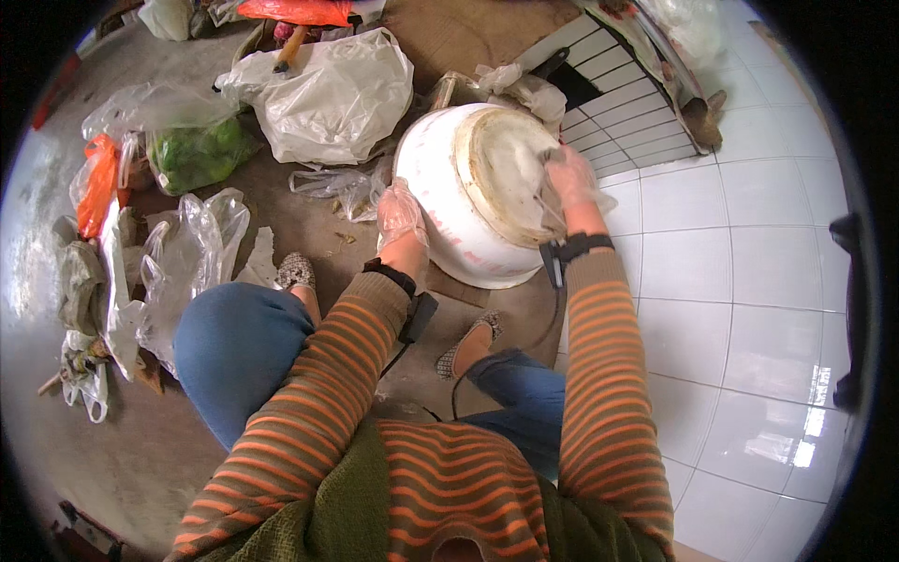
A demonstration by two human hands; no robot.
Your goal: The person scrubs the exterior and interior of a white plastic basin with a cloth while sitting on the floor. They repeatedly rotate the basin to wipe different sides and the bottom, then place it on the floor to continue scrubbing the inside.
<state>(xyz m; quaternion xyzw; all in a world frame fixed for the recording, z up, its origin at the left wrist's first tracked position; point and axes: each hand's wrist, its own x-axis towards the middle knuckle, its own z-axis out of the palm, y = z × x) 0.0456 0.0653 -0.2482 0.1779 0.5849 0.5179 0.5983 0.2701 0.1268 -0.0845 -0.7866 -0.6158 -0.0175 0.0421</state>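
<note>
A white enamel basin [439, 204] with faded reddish marks is tipped over in front of me, its stained round base turned up towards the camera. My left hand [400, 214], in a thin clear plastic glove, grips the basin's near left edge. On the right side of the base, my right hand [572, 179], gloved the same way, presses a thin greyish cloth [548, 193] against it. The fingertips of both hands are partly hidden. Dark straps with small devices circle both wrists. The inside of the basin is out of sight.
A large white plastic bag [337, 98] lies beyond the basin. To the left are a bag of green vegetables [200, 154], an orange bag [98, 186] and crumpled clear bags [189, 246]. A white tiled wall [685, 260] rises close on the right, beside a dark-framed tiled opening [576, 77].
</note>
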